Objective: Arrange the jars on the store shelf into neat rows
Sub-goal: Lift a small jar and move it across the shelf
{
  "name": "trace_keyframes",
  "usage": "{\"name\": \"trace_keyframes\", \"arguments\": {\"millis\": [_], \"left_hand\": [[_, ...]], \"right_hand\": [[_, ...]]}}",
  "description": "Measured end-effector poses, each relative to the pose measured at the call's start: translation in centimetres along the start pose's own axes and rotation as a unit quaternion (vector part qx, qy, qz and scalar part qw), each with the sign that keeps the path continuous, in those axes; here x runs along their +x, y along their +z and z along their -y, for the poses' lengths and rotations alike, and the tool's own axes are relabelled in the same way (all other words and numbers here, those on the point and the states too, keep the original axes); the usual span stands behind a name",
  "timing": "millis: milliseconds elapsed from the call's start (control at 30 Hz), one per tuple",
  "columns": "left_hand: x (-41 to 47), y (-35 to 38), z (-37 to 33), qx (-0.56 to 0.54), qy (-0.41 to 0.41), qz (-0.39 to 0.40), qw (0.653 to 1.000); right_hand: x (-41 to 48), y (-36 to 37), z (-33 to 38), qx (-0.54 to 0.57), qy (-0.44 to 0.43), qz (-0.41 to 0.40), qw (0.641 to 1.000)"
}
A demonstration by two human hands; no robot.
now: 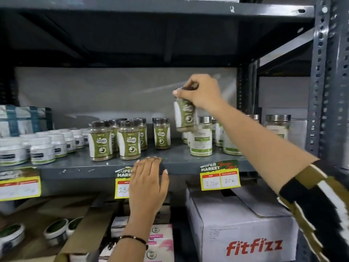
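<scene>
So, head camera view: the right hand [201,91] is gripping a green-labelled GASKA jar [184,115] by its dark lid, fingers curled tight around the top, and the jar is hanging tilted in the air above the grey metal shelf [170,163], clear of it. It's hovering just over the silver-lidded jars [201,138] with the pale green labels that are standing on the right part of the shelf.

The left hand [149,183] is lying flat against the front edge of the shelf, fingers together and stretched out, fingertips [151,159] resting on the lip and holding nothing. It's partly covering a yellow supermarket price tag [121,183]; another price tag [220,175] is hanging further right.

The other GASKA jars [117,138] are standing upright in a loose cluster mid-shelf, and a single GASKA jar [162,133] is sitting a little apart to their right. White tubs [42,149] are lining up in rows on the left.

Below the shelf, a white Fitfizz box [243,229] is sitting on the right, under the right arm's striped sleeve [319,208].
</scene>
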State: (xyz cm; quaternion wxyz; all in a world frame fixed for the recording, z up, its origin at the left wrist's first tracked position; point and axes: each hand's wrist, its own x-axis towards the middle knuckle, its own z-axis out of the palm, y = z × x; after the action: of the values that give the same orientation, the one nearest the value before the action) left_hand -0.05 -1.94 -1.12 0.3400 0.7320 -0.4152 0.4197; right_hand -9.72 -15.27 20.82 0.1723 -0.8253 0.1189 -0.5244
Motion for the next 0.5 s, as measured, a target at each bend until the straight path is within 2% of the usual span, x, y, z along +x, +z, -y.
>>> {"name": "trace_keyframes", "arguments": {"millis": [233,500], "left_hand": [[0.1,-0.6,0.6,0.017,0.025,0.026,0.999],[0.2,-0.4,0.7,0.015,0.029,0.018,0.999]], "right_hand": [[-2.3,8.2,1.7,-0.031,0.007,0.09,0.995],[-3.3,10.4,0.5,-0.063,0.042,0.08,0.994]]}}
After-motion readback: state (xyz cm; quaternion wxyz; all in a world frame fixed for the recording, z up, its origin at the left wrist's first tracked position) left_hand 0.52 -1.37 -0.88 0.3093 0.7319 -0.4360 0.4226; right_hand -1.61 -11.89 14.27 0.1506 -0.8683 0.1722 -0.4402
